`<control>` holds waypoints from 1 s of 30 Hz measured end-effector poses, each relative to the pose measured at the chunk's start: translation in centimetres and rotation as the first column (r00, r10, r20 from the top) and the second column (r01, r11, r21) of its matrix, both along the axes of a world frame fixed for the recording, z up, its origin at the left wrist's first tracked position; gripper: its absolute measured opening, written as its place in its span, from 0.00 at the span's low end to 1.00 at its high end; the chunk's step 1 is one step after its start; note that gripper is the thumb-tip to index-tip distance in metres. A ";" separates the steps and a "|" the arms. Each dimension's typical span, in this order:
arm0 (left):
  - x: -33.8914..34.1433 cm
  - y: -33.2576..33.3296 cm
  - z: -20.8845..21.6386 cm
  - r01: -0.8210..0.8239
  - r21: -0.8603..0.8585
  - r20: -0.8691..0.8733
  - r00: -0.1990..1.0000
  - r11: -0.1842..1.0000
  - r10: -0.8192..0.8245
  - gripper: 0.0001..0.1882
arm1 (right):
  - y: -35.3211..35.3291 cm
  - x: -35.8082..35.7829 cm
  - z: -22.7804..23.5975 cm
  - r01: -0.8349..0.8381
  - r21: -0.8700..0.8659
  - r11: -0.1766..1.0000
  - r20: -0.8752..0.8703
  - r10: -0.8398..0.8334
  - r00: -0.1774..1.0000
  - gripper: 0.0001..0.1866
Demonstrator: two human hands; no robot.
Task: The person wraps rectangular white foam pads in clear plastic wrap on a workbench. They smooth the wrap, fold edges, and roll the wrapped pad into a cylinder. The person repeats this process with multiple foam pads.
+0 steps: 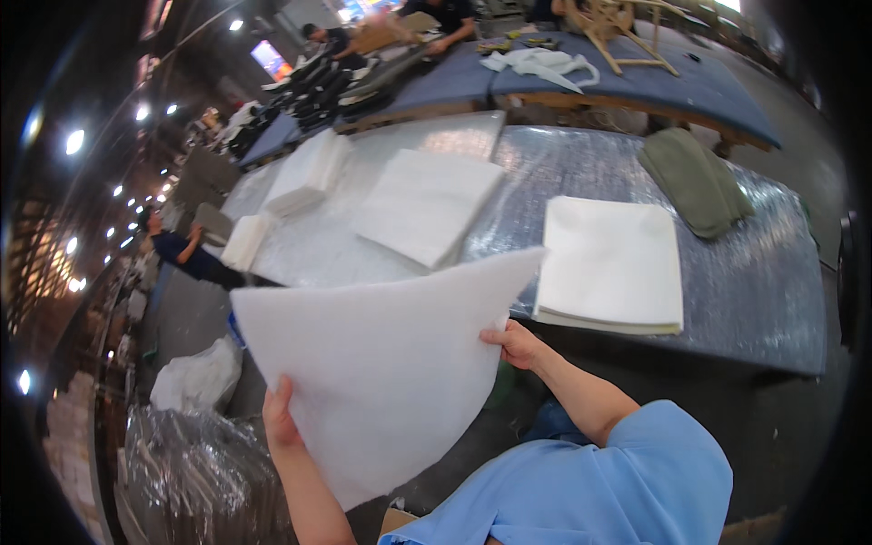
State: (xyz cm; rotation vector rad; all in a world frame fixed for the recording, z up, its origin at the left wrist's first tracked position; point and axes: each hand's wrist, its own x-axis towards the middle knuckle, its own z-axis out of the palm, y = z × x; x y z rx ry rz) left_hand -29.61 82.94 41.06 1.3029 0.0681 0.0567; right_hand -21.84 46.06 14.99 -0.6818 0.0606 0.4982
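A large sheet of white batting (391, 363) hangs in front of me, held up off the table and sagging toward its lower edge. My left hand (281, 416) grips its left edge, thumb on the near face and the other fingers hidden behind. On the right edge, my right hand (516, 343) pinches the sheet between thumb and fingers. Just beyond my right hand, a stack of white foam pads (610, 259) with rounded corners lies on the plastic-covered table (754, 300). Farther off, a pile of white batting sheets (431, 200) rests on the same table.
Folded olive fabric (695, 182) lies at the table's far right. More white stacks (309, 171) stand at the back left. Plastic-wrapped goods (200, 472) sit low on my left. Behind, blue-topped tables (636, 86) carry a wooden frame (627, 32) and white cloth; several people work there.
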 end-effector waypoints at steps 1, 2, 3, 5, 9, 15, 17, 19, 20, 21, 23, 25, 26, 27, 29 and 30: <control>0.4 -0.4 -0.8 0.018 -0.024 -0.006 1.000 1.000 -0.018 0.30 | -1.3 -0.7 0.0 0.038 -0.041 0.998 -0.004 -0.039 0.999 0.24; 1.0 -1.0 -1.6 0.038 -0.046 -0.013 0.999 0.998 -0.038 0.30 | -2.7 -1.3 -0.1 0.077 -0.080 0.994 -0.008 -0.078 0.997 0.24; 1.9 -1.9 -2.2 0.065 -0.073 -0.007 0.998 0.995 -0.066 0.30 | -4.6 -1.7 0.0 0.125 -0.123 0.985 0.002 -0.125 0.992 0.23; 4.8 -3.8 -3.9 0.148 -0.106 -0.031 0.988 0.983 -0.153 0.29 | -8.8 -2.7 0.0 0.279 -0.192 0.941 0.042 -0.277 0.960 0.23; 11.0 -10.1 -5.7 0.302 -0.186 -0.052 0.947 0.935 -0.316 0.27 | -16.6 -4.8 2.4 0.511 -0.320 0.798 0.148 -0.491 0.859 0.21; 21.7 -23.3 -8.7 0.450 -0.390 -0.186 0.816 0.803 -0.548 0.25 | -28.2 -6.1 7.6 0.698 -0.500 0.513 0.222 -0.703 0.676 0.19; 25.4 -28.0 -10.0 0.517 -0.425 -0.209 0.743 0.743 -0.636 0.25 | -32.6 -5.5 8.5 0.718 -0.563 0.409 0.225 -0.760 0.610 0.19; 29.4 -31.7 -11.9 0.596 -0.416 -0.213 0.670 0.687 -0.711 0.24 | -35.9 -3.5 9.2 0.736 -0.574 0.359 0.237 -0.788 0.569 0.19; 31.2 -33.6 -12.7 0.606 -0.388 -0.228 0.666 0.694 -0.710 0.25 | -37.7 -2.2 9.5 0.742 -0.580 0.336 0.241 -0.799 0.550 0.19; 32.8 -35.9 -13.9 0.617 -0.366 -0.251 0.655 0.696 -0.713 0.25 | -39.6 -1.2 9.2 0.726 -0.607 0.325 0.237 -0.797 0.555 0.19; 35.7 -40.3 -16.3 0.631 -0.283 -0.296 0.659 0.722 -0.691 0.25 | -43.4 1.5 8.4 0.688 -0.654 0.313 0.227 -0.787 0.573 0.19; 38.9 -44.2 -19.3 0.632 -0.156 -0.335 0.689 0.759 -0.642 0.26 | -46.9 4.6 6.3 0.617 -0.739 0.272 0.203 -0.783 0.588 0.19; 40.7 -45.9 -20.6 0.611 -0.117 -0.373 0.704 0.783 -0.605 0.26 | -48.5 6.4 5.0 0.578 -0.775 0.256 0.189 -0.778 0.599 0.19; 42.2 -47.5 -22.5 0.595 -0.083 -0.423 0.705 0.799 -0.569 0.26 | -50.1 7.7 2.9 0.567 -0.792 0.229 0.215 -0.764 0.609 0.20; 44.3 -51.0 -26.0 0.589 -0.031 -0.493 0.694 0.808 -0.525 0.27 | -53.7 9.3 -0.8 0.542 -0.825 0.158 0.273 -0.729 0.628 0.21; 45.2 -52.2 -27.7 0.585 0.004 -0.518 0.695 0.811 -0.499 0.27 | -54.9 10.6 -2.3 0.455 -0.878 0.145 0.216 -0.729 0.650 0.21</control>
